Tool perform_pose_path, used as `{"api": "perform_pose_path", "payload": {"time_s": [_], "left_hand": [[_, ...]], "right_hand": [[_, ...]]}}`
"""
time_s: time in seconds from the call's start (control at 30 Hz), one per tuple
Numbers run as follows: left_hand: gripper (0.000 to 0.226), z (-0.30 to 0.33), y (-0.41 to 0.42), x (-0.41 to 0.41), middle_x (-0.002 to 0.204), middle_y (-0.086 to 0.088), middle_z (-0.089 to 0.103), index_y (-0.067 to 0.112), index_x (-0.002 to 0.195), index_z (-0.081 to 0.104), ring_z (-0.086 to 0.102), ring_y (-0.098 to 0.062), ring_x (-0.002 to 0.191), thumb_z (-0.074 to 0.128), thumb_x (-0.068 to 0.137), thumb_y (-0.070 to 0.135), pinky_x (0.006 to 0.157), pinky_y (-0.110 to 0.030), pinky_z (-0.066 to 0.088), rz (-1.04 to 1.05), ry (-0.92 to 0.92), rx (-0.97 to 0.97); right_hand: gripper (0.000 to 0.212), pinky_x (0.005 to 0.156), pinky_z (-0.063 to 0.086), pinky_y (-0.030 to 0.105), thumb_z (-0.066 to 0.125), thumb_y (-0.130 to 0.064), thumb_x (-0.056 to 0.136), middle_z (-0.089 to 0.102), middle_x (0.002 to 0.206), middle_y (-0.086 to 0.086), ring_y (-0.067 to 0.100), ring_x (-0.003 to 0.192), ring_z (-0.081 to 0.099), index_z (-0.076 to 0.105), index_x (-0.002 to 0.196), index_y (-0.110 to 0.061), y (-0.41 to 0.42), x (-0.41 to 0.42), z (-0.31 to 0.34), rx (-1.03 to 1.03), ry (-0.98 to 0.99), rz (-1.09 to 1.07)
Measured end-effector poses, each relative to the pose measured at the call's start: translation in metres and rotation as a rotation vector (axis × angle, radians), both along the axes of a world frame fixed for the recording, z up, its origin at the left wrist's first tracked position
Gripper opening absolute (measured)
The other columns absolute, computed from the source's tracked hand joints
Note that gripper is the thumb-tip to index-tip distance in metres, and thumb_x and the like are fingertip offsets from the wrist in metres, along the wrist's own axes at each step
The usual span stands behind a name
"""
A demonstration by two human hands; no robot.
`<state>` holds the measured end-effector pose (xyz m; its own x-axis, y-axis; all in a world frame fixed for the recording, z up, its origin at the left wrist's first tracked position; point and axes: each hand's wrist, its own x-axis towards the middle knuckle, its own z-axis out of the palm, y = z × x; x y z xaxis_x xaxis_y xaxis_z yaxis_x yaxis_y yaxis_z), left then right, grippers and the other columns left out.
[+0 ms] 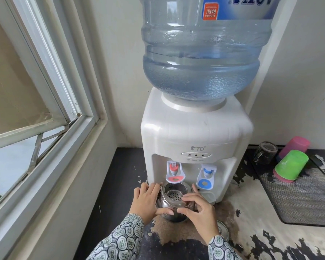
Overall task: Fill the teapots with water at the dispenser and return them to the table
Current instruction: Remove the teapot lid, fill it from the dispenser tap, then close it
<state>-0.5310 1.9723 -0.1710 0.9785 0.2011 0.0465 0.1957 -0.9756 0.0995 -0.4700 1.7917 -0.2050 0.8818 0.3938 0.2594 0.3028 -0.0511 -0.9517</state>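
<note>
A steel teapot stands lidless under the red hot tap of the white water dispenser. A perforated strainer shows inside its mouth. My left hand holds the pot's left side, thumb along the front. My right hand grips the right side, with fingers curled over the rim and folded handle. The blue cold tap is to the right. The pot's lid lies on the counter beside my right wrist. No water is seen flowing.
A large blue water bottle sits on top of the dispenser. To the right, a dark mat carries a green cup, a pink cup and a glass mug. A window frame runs along the left.
</note>
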Motion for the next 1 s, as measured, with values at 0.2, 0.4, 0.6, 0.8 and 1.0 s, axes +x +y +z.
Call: {"api": "perform_pose_path", "payload": {"time_s": [0.2, 0.4, 0.6, 0.8, 1.0], "left_hand": [[0.104, -0.001, 0.002, 0.001, 0.1, 0.01, 0.06, 0.019, 0.113, 0.051, 0.05, -0.019, 0.087, 0.0, 0.059, 0.091, 0.081, -0.036, 0.038, -0.014, 0.031, -0.005], [0.129, 0.001, 0.003, -0.001, 0.123, 0.007, 0.05, 0.017, 0.132, 0.04, 0.042, -0.022, 0.107, -0.009, 0.04, 0.094, 0.095, -0.038, 0.03, -0.041, 0.022, -0.061], [0.117, 0.0, 0.003, 0.0, 0.106, 0.006, 0.06, 0.014, 0.118, 0.054, 0.053, -0.023, 0.09, -0.006, 0.055, 0.092, 0.081, -0.041, 0.043, -0.033, 0.0, -0.003], [0.111, 0.003, 0.001, -0.003, 0.101, 0.008, 0.062, 0.015, 0.114, 0.056, 0.054, -0.02, 0.084, -0.009, 0.062, 0.089, 0.082, -0.04, 0.039, -0.028, 0.045, 0.041], [0.138, 0.005, -0.009, -0.007, 0.147, 0.001, 0.029, 0.012, 0.144, 0.015, 0.014, -0.02, 0.14, -0.023, 0.036, 0.088, 0.107, -0.054, -0.007, 0.026, 0.174, 0.042]], "right_hand": [[0.043, 0.103, 0.039, 0.023, 0.073, -0.065, 0.051, 0.069, 0.098, -0.021, -0.006, 0.127, 0.039, 0.069, 0.082, -0.035, 0.0, 0.0, 0.002, -0.01, 0.025, 0.019], [0.042, 0.104, 0.038, 0.023, 0.072, -0.065, 0.052, 0.068, 0.099, -0.022, -0.007, 0.128, 0.038, 0.068, 0.082, -0.036, -0.001, 0.0, 0.005, -0.045, 0.011, 0.036], [0.031, 0.104, 0.037, 0.024, 0.079, -0.045, 0.054, 0.068, 0.098, -0.022, -0.01, 0.127, 0.037, 0.067, 0.081, -0.037, 0.001, 0.001, 0.006, -0.083, 0.027, 0.048], [0.029, 0.101, 0.034, 0.017, 0.083, -0.017, 0.058, 0.066, 0.101, -0.024, -0.016, 0.125, 0.034, 0.066, 0.074, -0.034, 0.001, 0.004, 0.006, -0.158, 0.0, 0.027], [0.032, 0.095, 0.028, 0.0, 0.083, -0.013, 0.059, 0.067, 0.095, -0.018, -0.022, 0.121, 0.032, 0.062, 0.073, -0.033, 0.004, -0.001, 0.012, -0.192, -0.045, 0.0]]}}
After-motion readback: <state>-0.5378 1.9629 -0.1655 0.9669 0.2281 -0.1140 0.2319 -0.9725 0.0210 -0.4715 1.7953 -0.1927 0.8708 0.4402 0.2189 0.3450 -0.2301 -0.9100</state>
